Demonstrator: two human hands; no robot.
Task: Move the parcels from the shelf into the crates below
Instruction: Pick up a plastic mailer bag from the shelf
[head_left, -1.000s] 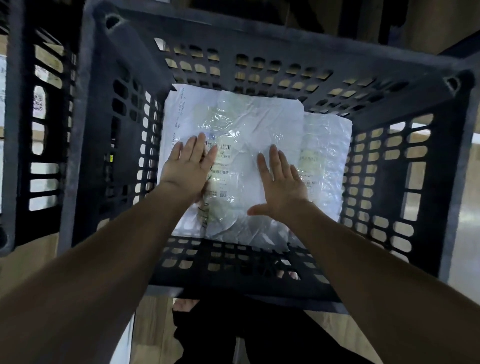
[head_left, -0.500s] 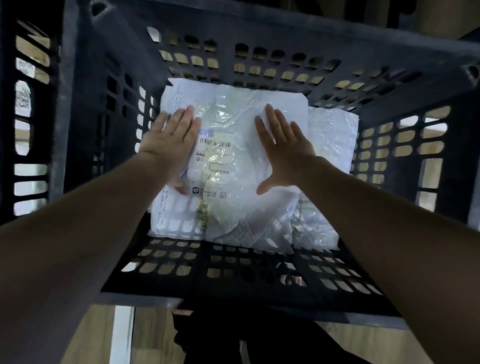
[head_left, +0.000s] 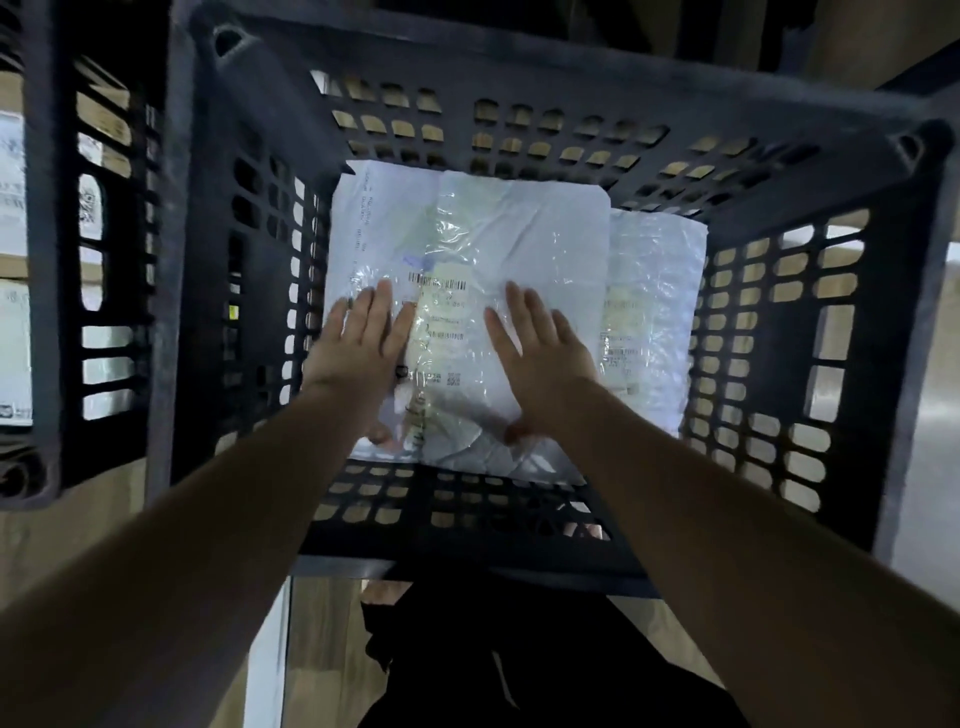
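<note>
Wooden flooring (head_left: 322, 639) shows at six o'clock, below the near rim of a dark slotted crate (head_left: 519, 73) that fills most of the view, with dark clothing (head_left: 519, 665) just right of it at the bottom edge. From the seven and five o'clock corners two bare forearms reach down into the crate. The left hand (head_left: 358, 348) lies flat on the near-left part of a white plastic parcel (head_left: 519, 234), its fingers straight and together, pointing toward twelve o'clock, gripping nothing. The right hand (head_left: 540, 353) lies flat on the same parcel just to the right, its fingers straight and slightly spread, its thumb out toward the parcel's near edge, also gripping nothing. Between the two hands sits a printed label (head_left: 441, 312) with barcodes under shiny wrinkled film. This parcel lies on the crate's floor, toward nine o'clock of it. A second parcel (head_left: 654, 291), also white and wrapped, lies partly under its right side, toward three o'clock, close to the crate's right wall. At nine o'clock, just beside the crate, stands another dark crate (head_left: 52, 260), with pale packages (head_left: 10, 338) beyond it, too blurred to read.
</note>
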